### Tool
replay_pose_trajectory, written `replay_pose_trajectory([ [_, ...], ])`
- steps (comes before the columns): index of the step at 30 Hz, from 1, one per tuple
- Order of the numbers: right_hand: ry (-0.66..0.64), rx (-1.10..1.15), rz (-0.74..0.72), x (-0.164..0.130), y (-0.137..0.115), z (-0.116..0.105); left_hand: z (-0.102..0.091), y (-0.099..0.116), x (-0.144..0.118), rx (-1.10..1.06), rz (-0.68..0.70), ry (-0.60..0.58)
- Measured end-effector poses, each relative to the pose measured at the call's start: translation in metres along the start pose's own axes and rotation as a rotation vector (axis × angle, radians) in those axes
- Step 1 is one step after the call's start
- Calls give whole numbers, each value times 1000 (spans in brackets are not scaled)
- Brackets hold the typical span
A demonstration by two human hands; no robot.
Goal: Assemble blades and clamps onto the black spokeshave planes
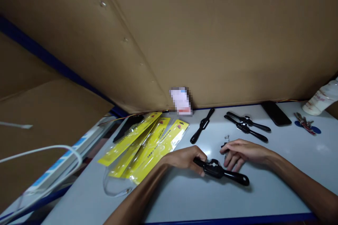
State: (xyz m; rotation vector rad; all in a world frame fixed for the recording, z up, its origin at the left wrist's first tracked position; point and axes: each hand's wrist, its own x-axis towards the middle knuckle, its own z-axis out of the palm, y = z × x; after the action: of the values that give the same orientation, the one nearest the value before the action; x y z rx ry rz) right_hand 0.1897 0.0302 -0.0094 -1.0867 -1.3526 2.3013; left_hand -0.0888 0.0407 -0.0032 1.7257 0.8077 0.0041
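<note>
A black spokeshave (215,169) is gripped by one handle in my left hand (188,160), its other handle pointing right, just above the table. My right hand (244,153) is to the right of it, palm down, with its fingers apart. The index fingertip is at a small black part (224,145) on the table; the fingers partly hide what lies beneath. Right behind that part is a small silver wing-shaped screw (226,137). Farther back lie a spokeshave frame (203,124) and two more spokeshaves, a rear one (247,121) and a front one (245,127).
Yellow-backed clear plastic packages (158,151) overlap on the left. A phone with a lit screen (181,101) leans on the cardboard wall (211,42). At the right are a dark phone (276,113), keys (305,122) and a bottle (320,97). A white cable (76,156) hangs left.
</note>
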Motion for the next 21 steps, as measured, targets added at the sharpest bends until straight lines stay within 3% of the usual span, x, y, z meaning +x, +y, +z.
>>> replay_pose_trajectory([
  [3,99,110,-106,3,0,-4,1,-2,3,-5,4,-116],
  [7,355,29,-242,5,-2,-18,4,-1,9,-21,4,-76],
  [9,504,-234,-344,3,-3,-20,5,0,10,-21,2,-16],
  [11,628,-641,-469,0,-4,-12,7,1,12,-24,0,46],
  [14,667,-1169,-658,-2,3,12,13,2,14,-26,-1,113],
  [17,690,-1444,-733,3,16,35,17,3,17,-15,4,147],
  [21,686,-1518,-647,14,30,44,21,4,19,21,5,193],
])
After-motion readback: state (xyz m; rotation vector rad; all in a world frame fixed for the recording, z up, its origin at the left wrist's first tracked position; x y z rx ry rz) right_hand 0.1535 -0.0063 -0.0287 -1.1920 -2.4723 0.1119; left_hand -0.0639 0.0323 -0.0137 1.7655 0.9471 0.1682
